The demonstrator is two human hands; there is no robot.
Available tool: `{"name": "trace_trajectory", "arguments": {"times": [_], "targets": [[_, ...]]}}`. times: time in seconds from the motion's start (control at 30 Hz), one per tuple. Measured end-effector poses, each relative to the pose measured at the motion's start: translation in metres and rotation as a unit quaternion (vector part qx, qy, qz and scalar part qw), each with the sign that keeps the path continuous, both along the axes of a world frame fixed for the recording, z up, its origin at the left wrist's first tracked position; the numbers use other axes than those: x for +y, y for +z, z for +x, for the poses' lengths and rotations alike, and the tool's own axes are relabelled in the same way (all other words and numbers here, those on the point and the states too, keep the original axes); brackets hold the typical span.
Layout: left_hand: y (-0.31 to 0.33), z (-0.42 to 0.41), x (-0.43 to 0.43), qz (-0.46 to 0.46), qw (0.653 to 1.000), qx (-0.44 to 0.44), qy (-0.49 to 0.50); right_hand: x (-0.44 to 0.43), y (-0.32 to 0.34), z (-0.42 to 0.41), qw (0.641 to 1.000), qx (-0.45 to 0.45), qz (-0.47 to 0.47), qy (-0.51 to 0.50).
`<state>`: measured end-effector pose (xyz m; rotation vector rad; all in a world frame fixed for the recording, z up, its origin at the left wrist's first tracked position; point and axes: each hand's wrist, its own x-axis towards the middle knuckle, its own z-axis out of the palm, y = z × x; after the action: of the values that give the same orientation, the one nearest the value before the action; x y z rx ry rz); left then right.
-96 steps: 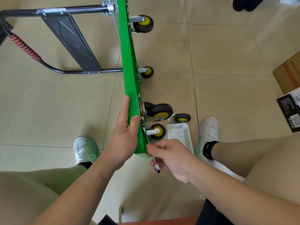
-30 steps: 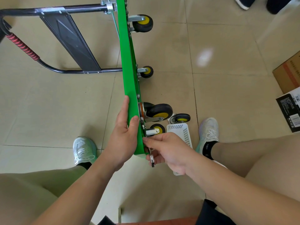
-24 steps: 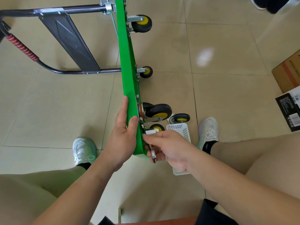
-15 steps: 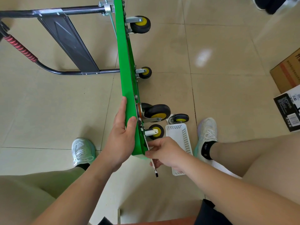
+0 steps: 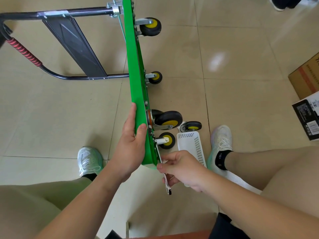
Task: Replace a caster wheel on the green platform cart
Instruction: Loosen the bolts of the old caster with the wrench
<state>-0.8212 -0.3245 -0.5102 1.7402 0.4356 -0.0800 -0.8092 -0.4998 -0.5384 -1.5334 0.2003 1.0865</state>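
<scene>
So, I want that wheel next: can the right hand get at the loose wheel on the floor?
Probably yes, once freed: the right hand grips the wrench, and only the low white basket lies between it and the wheel.

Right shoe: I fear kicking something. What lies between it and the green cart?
Head view: a white basket stands between the right shoe and the green cart.

We see pale mesh shoes with white laces, the left shoe (image 5: 89, 160) and right shoe (image 5: 221, 139), black ankle socks (image 5: 222, 163) with a small logo, and black shorts (image 5: 222, 227).
</scene>
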Motion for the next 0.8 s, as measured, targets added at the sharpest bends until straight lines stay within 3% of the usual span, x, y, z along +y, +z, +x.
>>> {"name": "trace_trajectory", "arguments": {"times": [0.6, 0.8], "targets": [[-0.004, 0.0, 0.002, -0.021, 1.0, -0.016, -0.005, 0.008, 0.014, 0.013, 0.999, -0.016, 0.032, -0.008], [-0.001, 0.0, 0.0, -0.001, 1.0, -0.011, -0.001, 0.009, -0.001, 0.012, 0.998, -0.048, -0.025, 0.025]]}}
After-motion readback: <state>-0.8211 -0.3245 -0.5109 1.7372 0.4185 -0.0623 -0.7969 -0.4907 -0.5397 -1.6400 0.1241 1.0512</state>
